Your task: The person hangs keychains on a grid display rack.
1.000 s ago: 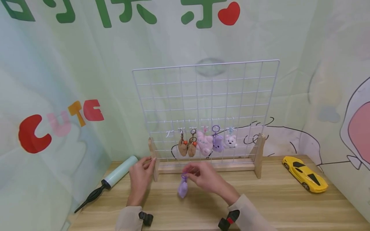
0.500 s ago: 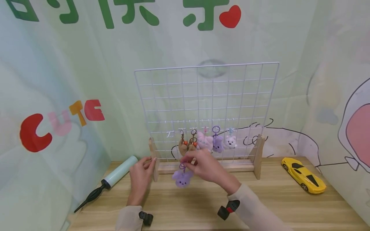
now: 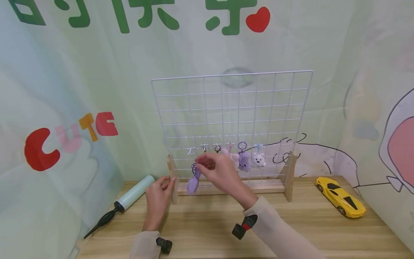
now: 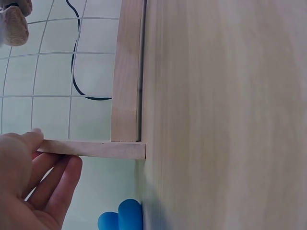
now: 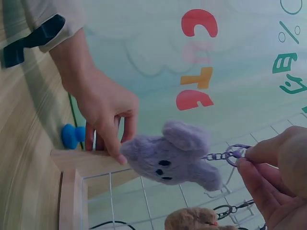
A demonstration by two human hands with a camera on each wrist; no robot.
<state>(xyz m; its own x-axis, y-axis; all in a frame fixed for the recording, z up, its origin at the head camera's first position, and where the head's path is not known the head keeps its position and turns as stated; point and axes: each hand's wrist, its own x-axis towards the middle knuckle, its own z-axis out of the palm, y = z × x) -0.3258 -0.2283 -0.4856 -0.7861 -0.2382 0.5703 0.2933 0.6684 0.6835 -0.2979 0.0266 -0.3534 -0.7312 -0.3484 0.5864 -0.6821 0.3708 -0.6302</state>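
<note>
My right hand (image 3: 223, 174) pinches the ring (image 5: 235, 155) of a purple plush keychain (image 3: 193, 185) between thumb and index finger. The plush toy dangles in front of the lower left part of a white wire grid rack (image 3: 233, 74); in the right wrist view its eared face shows. My left hand (image 3: 157, 201) grips the rack's left wooden foot (image 4: 96, 148), thumb on one side and fingers on the other. A white hook (image 3: 191, 151) sticks out above the dangling toy. To its right hang a pink plush (image 3: 234, 158), a purple plush (image 3: 244, 162) and a white plush (image 3: 258, 159).
Brown plush keychains (image 5: 192, 218) hang behind my right hand, mostly hidden in the head view. A pale green hand pump (image 3: 136, 192) lies left of the rack. Near the table's right edge stands a yellow toy car (image 3: 340, 197). A printed cloth backdrop surrounds the table.
My right hand has risen and moved left with the purple plush keychain, from low over the table to the grid's lower left. The toy has swivelled. My left hand stays on the wooden foot.
</note>
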